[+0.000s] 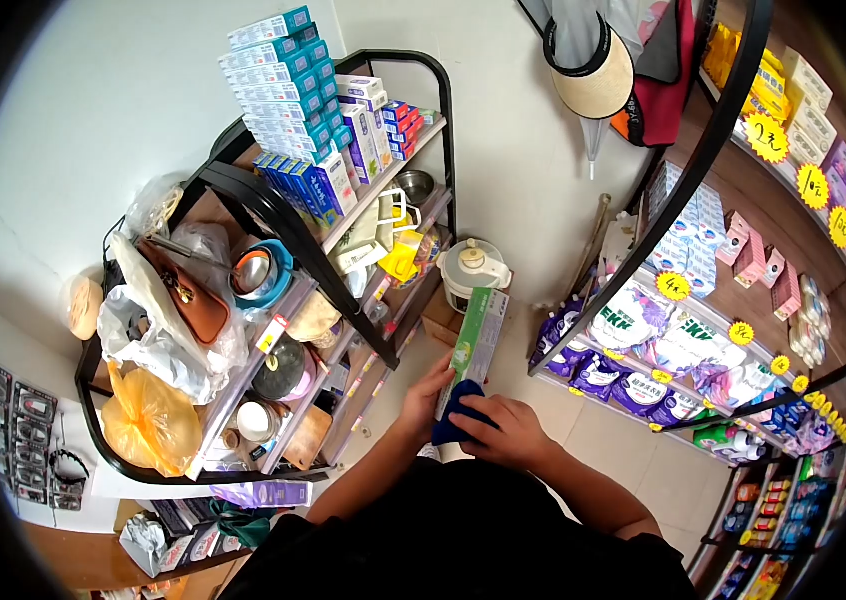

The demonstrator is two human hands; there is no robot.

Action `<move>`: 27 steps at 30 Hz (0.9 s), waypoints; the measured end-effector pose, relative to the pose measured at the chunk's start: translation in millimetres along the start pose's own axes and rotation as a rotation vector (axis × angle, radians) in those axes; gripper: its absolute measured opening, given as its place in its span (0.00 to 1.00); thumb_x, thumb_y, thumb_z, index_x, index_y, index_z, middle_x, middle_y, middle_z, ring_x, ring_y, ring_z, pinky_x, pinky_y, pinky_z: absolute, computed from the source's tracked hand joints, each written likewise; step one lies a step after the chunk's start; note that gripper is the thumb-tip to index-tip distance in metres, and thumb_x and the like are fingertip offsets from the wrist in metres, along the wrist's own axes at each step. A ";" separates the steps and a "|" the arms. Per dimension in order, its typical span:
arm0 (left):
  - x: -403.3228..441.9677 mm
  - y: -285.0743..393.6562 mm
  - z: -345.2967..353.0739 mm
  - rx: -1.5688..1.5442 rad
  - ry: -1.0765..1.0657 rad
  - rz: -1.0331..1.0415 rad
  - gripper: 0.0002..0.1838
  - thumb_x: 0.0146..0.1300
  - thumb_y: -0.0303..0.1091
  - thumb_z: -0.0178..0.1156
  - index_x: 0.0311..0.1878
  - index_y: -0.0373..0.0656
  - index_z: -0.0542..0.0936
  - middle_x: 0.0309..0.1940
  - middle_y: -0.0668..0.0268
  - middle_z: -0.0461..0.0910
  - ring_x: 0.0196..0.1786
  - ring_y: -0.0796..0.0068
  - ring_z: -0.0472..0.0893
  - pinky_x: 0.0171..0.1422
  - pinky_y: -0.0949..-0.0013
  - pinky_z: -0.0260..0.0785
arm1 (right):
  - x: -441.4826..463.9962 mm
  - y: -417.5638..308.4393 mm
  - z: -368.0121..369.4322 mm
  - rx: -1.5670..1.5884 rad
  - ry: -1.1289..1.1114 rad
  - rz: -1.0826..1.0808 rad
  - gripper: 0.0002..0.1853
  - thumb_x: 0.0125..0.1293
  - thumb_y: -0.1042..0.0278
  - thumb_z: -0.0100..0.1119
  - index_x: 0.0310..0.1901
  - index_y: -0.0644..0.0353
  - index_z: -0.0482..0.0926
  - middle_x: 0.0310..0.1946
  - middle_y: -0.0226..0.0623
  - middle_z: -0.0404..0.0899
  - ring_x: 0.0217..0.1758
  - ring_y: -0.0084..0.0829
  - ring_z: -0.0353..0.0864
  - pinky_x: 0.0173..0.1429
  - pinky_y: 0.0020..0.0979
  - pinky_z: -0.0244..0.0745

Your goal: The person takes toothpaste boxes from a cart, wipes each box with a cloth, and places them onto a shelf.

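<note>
A long green and white box [480, 335] slants upward in front of my body. My left hand [427, 398] grips its lower left side, fingers wrapped round the edge. In my right hand [508, 430] is a dark blue cloth [451, 420], bunched against the near end of the box. The cloth covers that lower part of the box. Just beyond the far end of the box stands a white rice cooker [474, 268] on a brown carton [443, 318].
On the left, a shelf rack [318, 290] bears stacked toothpaste boxes [288, 90], bags and bowls. To the right, a black-framed rack [683, 225] holds packaged goods with yellow price tags. A sun visor hat [593, 85] hangs on the wall. Tiled floor [598, 440] lies between the racks.
</note>
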State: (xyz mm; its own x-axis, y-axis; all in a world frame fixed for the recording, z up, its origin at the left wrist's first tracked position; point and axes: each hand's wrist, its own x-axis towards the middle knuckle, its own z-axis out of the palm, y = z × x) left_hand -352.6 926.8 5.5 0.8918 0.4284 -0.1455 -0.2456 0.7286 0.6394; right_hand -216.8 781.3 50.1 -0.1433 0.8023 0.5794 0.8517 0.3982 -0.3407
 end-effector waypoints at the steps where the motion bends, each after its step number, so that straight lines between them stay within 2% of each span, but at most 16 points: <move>1: 0.0 -1.5 -0.6 -0.003 0.004 -0.030 0.33 0.75 0.40 0.49 0.80 0.44 0.55 0.64 0.56 0.75 0.62 0.60 0.79 0.68 0.59 0.71 | 2.0 1.6 -1.4 -0.006 -0.003 0.003 0.30 0.52 0.59 0.75 0.59 0.44 0.80 0.59 0.34 0.77 0.49 0.39 0.83 0.46 0.37 0.82; 2: -0.5 -4.4 0.1 -0.003 0.004 -0.028 0.33 0.75 0.40 0.49 0.80 0.44 0.55 0.64 0.56 0.75 0.62 0.60 0.79 0.68 0.59 0.71 | 5.0 7.5 -2.9 -0.005 -0.003 0.001 0.30 0.52 0.59 0.75 0.59 0.44 0.80 0.59 0.34 0.77 0.49 0.39 0.83 0.46 0.37 0.82; 4: -3.1 -8.9 6.9 -0.141 0.065 -0.028 0.34 0.74 0.40 0.50 0.80 0.46 0.56 0.64 0.59 0.76 0.62 0.61 0.79 0.68 0.57 0.71 | 16.9 28.7 -6.9 -0.092 0.138 0.075 0.29 0.49 0.63 0.75 0.57 0.46 0.82 0.58 0.38 0.79 0.46 0.41 0.84 0.45 0.38 0.81; 6: -3.5 -13.4 -2.0 -0.157 -0.012 -0.027 0.34 0.74 0.41 0.51 0.80 0.46 0.57 0.65 0.61 0.75 0.63 0.63 0.78 0.68 0.58 0.70 | 37.4 53.3 -16.3 -0.125 0.273 0.157 0.24 0.54 0.66 0.72 0.56 0.49 0.83 0.57 0.40 0.79 0.48 0.44 0.84 0.47 0.40 0.81; 8: 1.8 -16.1 -6.6 -0.111 -0.075 -0.043 0.34 0.74 0.42 0.51 0.80 0.47 0.57 0.67 0.62 0.74 0.64 0.65 0.76 0.68 0.60 0.69 | 58.1 76.0 -29.0 -0.092 0.279 0.222 0.23 0.56 0.64 0.71 0.55 0.51 0.82 0.57 0.40 0.79 0.51 0.45 0.83 0.50 0.42 0.81; 9: 1.8 -12.1 7.7 -0.060 0.004 -0.034 0.31 0.74 0.44 0.49 0.77 0.45 0.60 0.61 0.58 0.77 0.57 0.65 0.79 0.62 0.58 0.73 | 64.7 82.7 -33.1 -0.059 0.285 0.285 0.21 0.58 0.62 0.70 0.54 0.53 0.82 0.56 0.40 0.79 0.54 0.46 0.82 0.53 0.43 0.81; 12: 7.1 -6.3 20.2 -0.024 0.006 -0.023 0.30 0.75 0.43 0.49 0.77 0.46 0.61 0.61 0.58 0.77 0.57 0.65 0.80 0.62 0.60 0.73 | 75.6 85.6 -36.6 0.022 0.243 0.356 0.19 0.59 0.67 0.68 0.53 0.57 0.83 0.55 0.44 0.80 0.52 0.48 0.83 0.54 0.41 0.80; 16: 23.0 -11.3 9.7 -0.149 0.083 0.011 0.27 0.76 0.46 0.48 0.74 0.48 0.65 0.61 0.60 0.77 0.58 0.65 0.80 0.62 0.60 0.73 | 55.7 64.8 -19.8 -0.046 0.159 0.215 0.19 0.57 0.65 0.70 0.51 0.54 0.83 0.55 0.41 0.80 0.51 0.47 0.83 0.54 0.41 0.81; 18: 28.5 -3.8 14.0 -0.219 0.063 -0.030 0.27 0.77 0.49 0.49 0.74 0.50 0.66 0.61 0.65 0.78 0.62 0.68 0.78 0.64 0.65 0.72 | 38.1 51.8 -8.7 -0.041 0.151 0.157 0.21 0.54 0.64 0.71 0.52 0.51 0.83 0.55 0.39 0.80 0.50 0.45 0.83 0.51 0.41 0.82; 19: 28.1 -3.9 23.2 -0.143 0.142 0.043 0.26 0.76 0.49 0.51 0.71 0.48 0.68 0.57 0.65 0.79 0.56 0.70 0.80 0.59 0.68 0.75 | 29.1 44.8 -5.7 -0.014 0.124 0.144 0.23 0.53 0.64 0.72 0.53 0.50 0.82 0.55 0.38 0.80 0.49 0.45 0.84 0.49 0.41 0.82; 20: 31.1 -5.4 19.8 -0.143 0.143 0.048 0.26 0.76 0.49 0.51 0.71 0.48 0.68 0.57 0.65 0.79 0.56 0.70 0.80 0.59 0.68 0.75 | 20.8 38.7 -3.4 0.013 0.096 0.132 0.24 0.52 0.64 0.73 0.53 0.49 0.82 0.55 0.38 0.80 0.47 0.44 0.84 0.47 0.40 0.82; 22: 35.6 -7.9 14.3 0.166 0.092 0.157 0.25 0.75 0.46 0.54 0.71 0.47 0.68 0.56 0.65 0.79 0.53 0.72 0.81 0.56 0.68 0.76 | 4.9 27.2 -4.4 0.038 0.008 0.100 0.25 0.53 0.61 0.73 0.55 0.47 0.81 0.56 0.36 0.78 0.50 0.42 0.83 0.47 0.40 0.82; 23: 35.6 -8.8 17.7 0.243 0.224 0.170 0.23 0.73 0.45 0.55 0.63 0.42 0.73 0.50 0.62 0.81 0.48 0.67 0.82 0.56 0.63 0.76 | -1.3 23.6 -5.0 0.059 -0.078 0.069 0.26 0.55 0.58 0.73 0.57 0.46 0.80 0.58 0.33 0.77 0.52 0.40 0.82 0.46 0.40 0.81; 24: 34.9 -8.5 17.0 0.244 0.224 0.167 0.23 0.73 0.45 0.55 0.63 0.42 0.73 0.50 0.62 0.81 0.48 0.67 0.82 0.56 0.63 0.76 | -5.7 21.0 -4.1 0.059 -0.077 0.071 0.26 0.55 0.58 0.73 0.57 0.46 0.80 0.58 0.33 0.77 0.52 0.40 0.82 0.46 0.40 0.81; 26: 34.8 -6.7 15.5 0.081 0.165 0.015 0.24 0.72 0.46 0.56 0.64 0.41 0.72 0.49 0.59 0.82 0.50 0.65 0.82 0.57 0.63 0.76 | -11.6 17.2 -2.9 0.050 -0.050 -0.003 0.29 0.54 0.56 0.74 0.59 0.44 0.79 0.59 0.31 0.76 0.50 0.39 0.82 0.44 0.39 0.81; 27: 35.9 -9.2 17.6 0.037 0.138 0.042 0.25 0.73 0.46 0.53 0.65 0.38 0.72 0.51 0.56 0.82 0.51 0.61 0.82 0.59 0.61 0.76 | -12.4 14.5 -4.2 0.051 -0.042 -0.012 0.30 0.53 0.56 0.74 0.60 0.43 0.78 0.59 0.31 0.76 0.49 0.39 0.83 0.43 0.38 0.81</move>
State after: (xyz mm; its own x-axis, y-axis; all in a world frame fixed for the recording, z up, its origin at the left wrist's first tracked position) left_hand -311.7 926.1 7.7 0.8195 0.5296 -0.2189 -0.2653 0.6891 0.6743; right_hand -200.6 775.3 41.1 -0.1753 0.8147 0.5527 0.8229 0.4295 -0.3720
